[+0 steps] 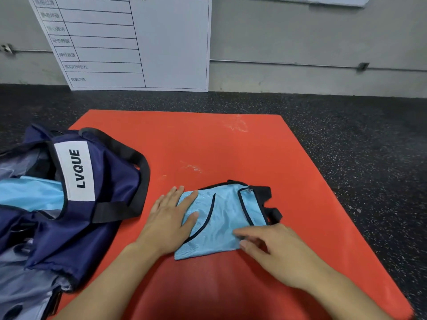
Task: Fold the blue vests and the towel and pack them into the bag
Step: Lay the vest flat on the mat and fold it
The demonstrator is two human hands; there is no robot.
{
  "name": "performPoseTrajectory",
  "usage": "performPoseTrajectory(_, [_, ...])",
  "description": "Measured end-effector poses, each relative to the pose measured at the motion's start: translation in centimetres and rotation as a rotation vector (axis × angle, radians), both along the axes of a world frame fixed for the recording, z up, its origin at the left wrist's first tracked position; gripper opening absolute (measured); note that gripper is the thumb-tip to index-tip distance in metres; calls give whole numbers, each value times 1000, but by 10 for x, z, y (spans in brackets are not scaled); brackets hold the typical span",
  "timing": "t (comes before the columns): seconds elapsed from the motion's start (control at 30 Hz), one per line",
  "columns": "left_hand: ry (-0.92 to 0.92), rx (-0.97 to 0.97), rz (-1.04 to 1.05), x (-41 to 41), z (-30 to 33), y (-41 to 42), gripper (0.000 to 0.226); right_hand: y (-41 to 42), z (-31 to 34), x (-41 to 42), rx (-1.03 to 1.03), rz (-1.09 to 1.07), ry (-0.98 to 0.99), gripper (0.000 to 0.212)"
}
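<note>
A light blue vest (221, 215) with black trim lies folded into a small packet on the red mat (208, 144). My left hand (171, 218) lies flat on its left edge with straight fingers. My right hand (272, 245) touches the packet's lower right corner, with its fingers bent over the cloth edge. The navy bag (97, 204) marked LVQUE sits open at the left, partly on the mat. Light blue cloth (30, 195) shows inside its opening. No towel is in view.
Dark speckled floor (358, 146) surrounds the mat. A white board (138, 42) with a printed table leans against the grey wall behind. The bag's black strap (141, 172) loops onto the mat toward my left hand.
</note>
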State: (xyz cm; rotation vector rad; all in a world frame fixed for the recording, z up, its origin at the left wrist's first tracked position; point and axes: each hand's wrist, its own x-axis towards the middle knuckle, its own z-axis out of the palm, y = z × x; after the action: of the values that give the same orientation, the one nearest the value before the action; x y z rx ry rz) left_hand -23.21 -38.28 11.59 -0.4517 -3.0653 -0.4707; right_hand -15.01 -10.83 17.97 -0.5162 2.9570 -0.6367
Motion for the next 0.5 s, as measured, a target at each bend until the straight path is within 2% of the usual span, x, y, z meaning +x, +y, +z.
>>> performPoseTrajectory(0.1, [-4,8,1,1,2,0,75,9,1,-5,161,9,-19,48])
performPoseTrajectory(0.17, [4,15,-11,3,4,0,72,15,-3,-12,235,-7,-160,76])
performPoseTrajectory(0.23, [15,23,-34,5,7,0,69,21,-11,-22,201,-42,-242,100])
performPoseTrajectory(0.27, [19,24,-46,6,7,0,69,22,-17,-29,151,-67,-252,104])
performPoseTrajectory(0.3, [22,24,-54,7,8,0,68,23,-21,-35,100,-93,-249,101])
performPoseTrajectory(0.4, [51,37,-70,9,10,0,65,25,-34,-59,42,-166,-199,72])
performPoseTrajectory(0.5, [89,83,-82,12,13,0,56,23,-45,-78,86,-132,-136,67])
